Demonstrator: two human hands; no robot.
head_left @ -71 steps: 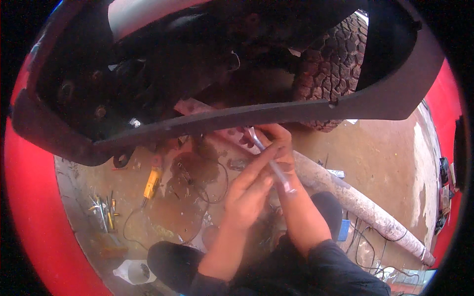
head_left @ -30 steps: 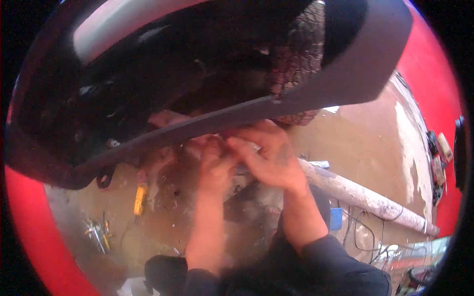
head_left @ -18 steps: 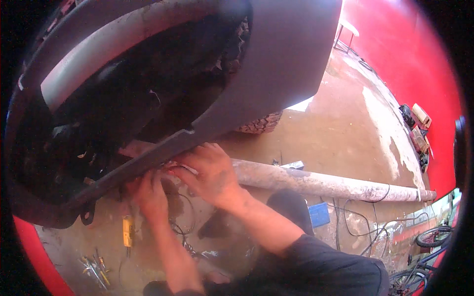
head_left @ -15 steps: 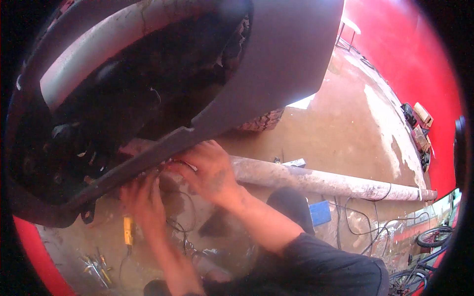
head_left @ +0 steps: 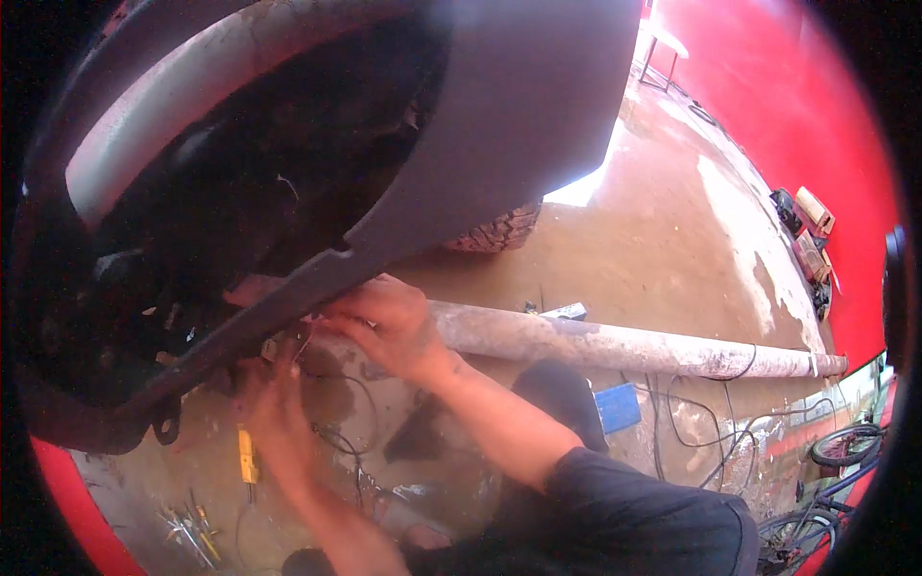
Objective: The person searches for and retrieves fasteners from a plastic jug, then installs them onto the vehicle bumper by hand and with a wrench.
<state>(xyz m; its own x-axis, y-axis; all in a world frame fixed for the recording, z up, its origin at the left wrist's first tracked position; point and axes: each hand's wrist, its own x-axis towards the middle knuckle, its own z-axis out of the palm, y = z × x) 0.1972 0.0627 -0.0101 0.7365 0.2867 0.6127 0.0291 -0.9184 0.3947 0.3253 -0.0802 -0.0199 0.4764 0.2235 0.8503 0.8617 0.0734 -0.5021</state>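
My right hand (head_left: 384,322) is closed at the underside of the dark plastic bumper (head_left: 523,106), with fingertips round a small pale metal piece that is too hidden to name. My left hand (head_left: 279,403) is just below and left of it, fingers bent up under the bumper's lower edge and blurred; what they grip is unclear. A long mottled pipe (head_left: 624,350) lies behind my right forearm, and the treaded tire (head_left: 495,230) shows below the bumper.
A yellow power tool (head_left: 247,451) with a cord and loose hand tools (head_left: 192,533) lie at lower left. Cables, a blue box (head_left: 617,408) and bicycles (head_left: 845,442) are at right. Boxes (head_left: 812,216) and a stool (head_left: 663,48) stand along the red wall (head_left: 797,96).
The view has swung right. Both hands have moved up under the bumper's edge, and the long silver tool seen earlier is mostly out of sight. My left hand has shifted slightly lower since the last frames.
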